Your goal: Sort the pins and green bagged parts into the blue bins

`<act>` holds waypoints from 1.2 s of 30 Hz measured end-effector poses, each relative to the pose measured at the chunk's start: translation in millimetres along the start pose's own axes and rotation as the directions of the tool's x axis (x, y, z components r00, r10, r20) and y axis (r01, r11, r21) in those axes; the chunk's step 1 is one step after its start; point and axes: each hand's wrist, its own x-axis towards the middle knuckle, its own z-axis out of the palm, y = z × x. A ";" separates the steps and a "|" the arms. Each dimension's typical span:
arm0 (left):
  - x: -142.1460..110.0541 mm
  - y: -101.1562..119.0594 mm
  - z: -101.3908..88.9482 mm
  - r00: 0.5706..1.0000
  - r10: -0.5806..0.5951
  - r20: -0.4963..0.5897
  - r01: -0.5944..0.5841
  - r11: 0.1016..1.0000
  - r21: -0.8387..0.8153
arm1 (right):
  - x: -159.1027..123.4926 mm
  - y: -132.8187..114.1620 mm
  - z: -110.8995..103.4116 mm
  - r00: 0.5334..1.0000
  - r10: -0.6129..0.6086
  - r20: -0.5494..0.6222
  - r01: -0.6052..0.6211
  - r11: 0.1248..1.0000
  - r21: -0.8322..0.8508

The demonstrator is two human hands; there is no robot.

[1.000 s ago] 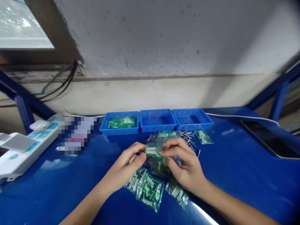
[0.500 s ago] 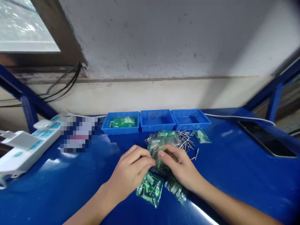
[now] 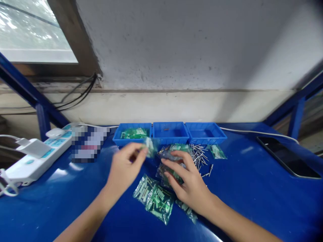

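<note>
My left hand (image 3: 128, 161) pinches a small green-tinted plastic bag (image 3: 150, 147) between thumb and fingers, just in front of the left blue bin. The bag is blurred. Over a pile of clear bags (image 3: 180, 148) my right hand (image 3: 188, 179) rests with its fingers apart, touching or just above them. Loose metal pins (image 3: 199, 154) are heaped to the right of the pile. Nearer to me lie a green bag of pale strips and pins (image 3: 159, 204) and a similar bag (image 3: 145, 189) that it overlaps. Another bag (image 3: 188, 211) is partly hidden beneath my right hand.
Three blue bins stand along the wall: the left bin (image 3: 117, 138) holds green bags, the middle bin (image 3: 170, 138) a small brown piece, the right bin (image 3: 207, 138) nothing visible. A phone (image 3: 289, 158) lies right, a power strip (image 3: 32, 164) left. One bag (image 3: 217, 152) sits apart.
My left hand has moved left and up, carrying a bag away from the pile. The fingers of my right hand have spread over the pile. A second front bag now shows.
</note>
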 end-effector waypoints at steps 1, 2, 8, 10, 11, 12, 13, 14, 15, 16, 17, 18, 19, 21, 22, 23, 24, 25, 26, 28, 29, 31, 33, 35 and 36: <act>8.0 1.3 -8.6 0.979 0.107 -0.175 -0.079 0.984 0.162 | -0.1 -0.9 0.3 1.000 0.028 0.003 -0.028 1.000 0.007; 15.0 2.9 -16.6 0.936 0.208 -0.284 -0.115 0.943 0.313 | 0.2 -1.6 0.2 0.999 0.048 0.010 -0.048 0.999 0.012; 7.9 6.8 -9.4 0.936 0.343 0.071 -0.319 0.751 0.579 | 9.8 8.1 -11.3 0.993 0.105 0.048 -0.101 0.992 -0.079; -6.8 2.5 9.8 0.943 0.264 0.203 -0.333 0.787 0.519 | 13.0 15.5 -15.8 0.987 0.136 0.082 -0.124 0.983 -0.137; -13.0 -0.6 18.9 0.939 0.232 0.254 -0.333 0.800 0.499 | 13.9 19.1 -17.3 0.982 0.149 0.117 -0.129 0.977 -0.168; -17.9 -4.0 26.6 0.933 0.203 0.297 -0.329 0.814 0.479 | 14.2 22.0 -18.4 0.974 0.160 0.160 -0.127 0.972 -0.197; -21.2 -7.5 32.6 0.926 0.175 0.333 -0.321 0.829 0.457 | 14.0 24.2 -19.0 0.964 0.167 0.206 -0.120 0.967 -0.224; -23.1 -10.7 36.8 0.920 0.152 0.362 -0.311 0.845 0.435 | 13.4 25.5 -19.3 0.954 0.173 0.245 -0.111 0.963 -0.246; -23.9 -13.4 39.5 0.914 0.132 0.384 -0.298 0.860 0.413 | 12.6 25.9 -19.6 0.946 0.175 0.274 -0.102 0.960 -0.262; -24.0 -15.5 40.8 0.910 0.117 0.398 -0.285 0.873 0.395 | 11.8 25.5 -19.9 0.940 0.174 0.295 -0.093 0.959 -0.269; -23.7 -16.9 41.4 0.907 0.108 0.406 -0.276 0.882 0.381 | 11.1 24.6 -20.6 0.935 0.170 0.310 -0.086 0.959 -0.268; -23.4 -17.5 41.5 0.907 0.103 0.409 -0.269 0.888 0.372 | 10.8 23.4 -21.5 0.931 0.165 0.325 -0.080 0.962 -0.262; -23.3 -17.6 41.4 0.907 0.099 0.410 -0.263 0.892 0.366 | 10.9 22.0 -22.8 0.927 0.163 0.339 -0.077 0.965 -0.252; -23.8 -15.7 41.3 0.910 0.091 0.405 -0.250 0.899 0.360 | 12.5 19.2 -26.0 0.922 0.161 0.351 -0.085 0.971 -0.223; -24.3 -13.9 41.3 0.915 0.088 0.393 -0.238 0.905 0.352 | 13.7 18.0 -27.7 0.927 0.162 0.339 -0.096 0.974 -0.204; -24.9 -11.5 41.0 0.923 0.086 0.375 -0.221 0.916 0.335 | 15.1 16.8 -29.3 0.936 0.166 0.311 -0.115 0.978 -0.176; -25.4 -8.7 40.5 0.934 0.087 0.347 -0.201 0.930 0.309 | 16.5 15.5 -30.9 0.947 0.174 0.269 -0.142 0.981 -0.135; -25.7 -5.7 39.7 0.946 0.086 0.314 -0.175 0.948 0.268 | 17.5 14.2 -32.3 0.958 0.189 0.214 -0.175 0.981 -0.082; -25.8 -2.6 38.7 0.957 0.073 0.279 -0.134 0.969 0.207 | 18.0 12.6 -33.4 0.966 0.208 0.154 -0.207 0.978 -0.023; -25.4 2.9 36.3 0.968 -0.017 0.249 0.009 1.000 0.030 | 17.5 8.9 -34.6 0.970 0.239 0.034 -0.241 0.968 0.072; -25.1 5.0 35.3 0.960 -0.086 0.268 0.111 0.991 -0.080 | 16.3 6.9 -34.4 0.974 0.227 -0.018 -0.224 0.970 0.095; -24.4 7.4 34.2 0.908 -0.206 0.365 0.323 0.899 -0.296 | 13.2 2.6 -32.2 0.986 0.144 -0.083 -0.136 0.986 0.097; -23.9 7.7 34.6 0.866 -0.225 0.446 0.434 0.781 -0.448 | 9.9 -1.2 -28.2 0.996 0.045 -0.077 -0.038 0.995 0.096; -23.8 6.7 35.5 0.888 -0.189 0.420 0.409 0.744 -0.529 | 8.0 -4.1 -24.1 1.000 0.009 -0.017 -0.007 0.993 0.119; -24.0 6.1 35.6 0.913 -0.166 0.372 0.355 0.771 -0.528 | 7.7 -5.1 -22.4 1.000 0.019 0.018 -0.021 0.991 0.131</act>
